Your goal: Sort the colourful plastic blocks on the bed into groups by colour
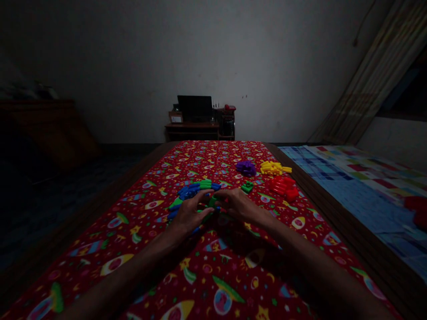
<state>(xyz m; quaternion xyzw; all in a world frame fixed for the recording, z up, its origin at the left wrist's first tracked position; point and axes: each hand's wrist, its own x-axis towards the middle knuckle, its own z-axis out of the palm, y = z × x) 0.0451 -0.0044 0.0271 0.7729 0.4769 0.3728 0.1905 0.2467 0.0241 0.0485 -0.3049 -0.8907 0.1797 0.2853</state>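
Observation:
Both hands meet over the middle of the red patterned cloth. Between their fingertips is a small green plastic toy piece point(212, 201), partly covered by the fingers. My left hand point(190, 212) curves around its left side, thumb below and fingers above. From the right, my right hand point(239, 203) closes its fingertips on the same piece. Blue and green plastic pieces point(205, 184) lie in a curved row beyond and to the left of my hands, partly hidden by the left one. A few loose green pieces point(247, 187) lie just past my right hand.
Purple pieces point(246, 168), yellow pieces point(274, 168) and red pieces point(284, 188) lie in separate piles at the right. The red cloth point(207, 266) covers a long table. A desk with a dark monitor point(195, 108) stands by the wall. A checked mat point(350, 191) lies at right.

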